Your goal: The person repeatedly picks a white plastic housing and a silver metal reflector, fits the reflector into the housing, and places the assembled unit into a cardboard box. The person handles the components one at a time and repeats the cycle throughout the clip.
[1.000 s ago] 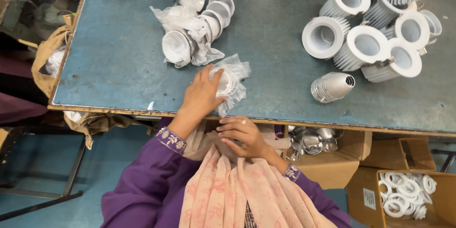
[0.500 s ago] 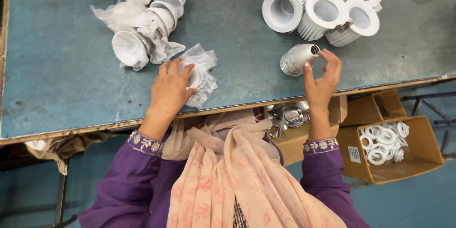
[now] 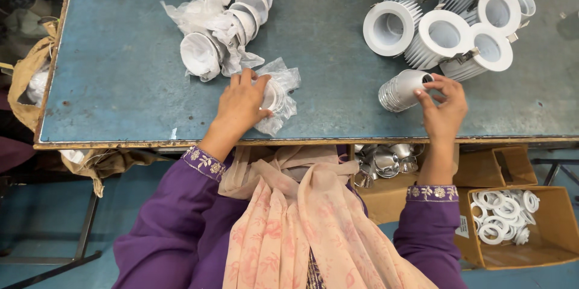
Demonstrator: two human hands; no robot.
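On the blue counter [image 3: 120, 84], near its front edge, the left hand [image 3: 241, 105] lies over a small white ring-shaped part in a clear plastic bag [image 3: 278, 93], fingers curled around it and pressing it to the surface. The right hand [image 3: 443, 111] is well apart to the right, its fingertips pinched on the open rim of a finned silver housing [image 3: 401, 90] that lies on its side just in front of the others. Judging from how things lie, the work looks to be at an early stage for this piece: the bagged part is not yet out of its wrapper, and the housing on its side appears bare. Behind it stands a cluster of white-faced finned housings [image 3: 446, 30], upright and touching one another, which may be pieces already fitted, though that cannot be told for sure. A heap of more bagged white parts [image 3: 217, 30] waits at the back left. Below the counter edge, a cardboard box of white rings [image 3: 506, 210] and a box of shiny metal reflectors [image 3: 383, 162] both hold plenty.
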